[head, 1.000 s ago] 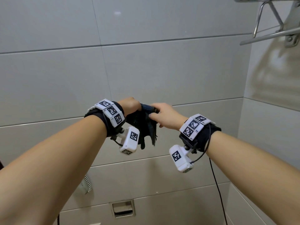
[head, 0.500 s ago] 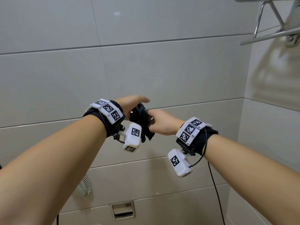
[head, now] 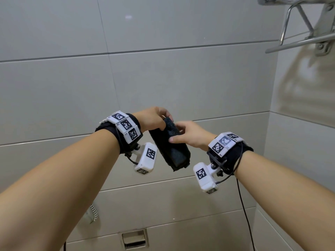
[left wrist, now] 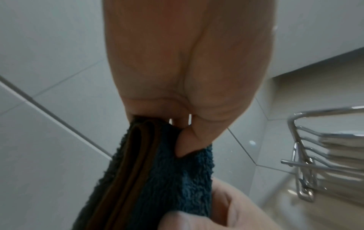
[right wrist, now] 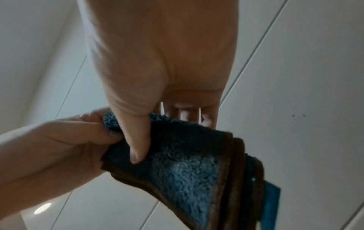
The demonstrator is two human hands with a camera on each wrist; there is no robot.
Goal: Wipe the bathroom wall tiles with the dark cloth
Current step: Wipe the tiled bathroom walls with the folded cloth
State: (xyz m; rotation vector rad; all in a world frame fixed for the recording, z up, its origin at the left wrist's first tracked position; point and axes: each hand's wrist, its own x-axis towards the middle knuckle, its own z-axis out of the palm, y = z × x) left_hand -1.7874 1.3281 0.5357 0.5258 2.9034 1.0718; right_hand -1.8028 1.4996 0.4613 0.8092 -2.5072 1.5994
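My left hand point(head: 154, 119) fingers pinch the top edge of the dark cloth point(head: 170, 147), right hand point(head: 190, 135) thumb and fingers clamp its folded middle; it hangs in the air between them, clear of the wall tiles point(head: 181, 84). Looks like prep: folding into a pad, no wiping yet. Next: one hand takes the pad, presses it flat on tile.
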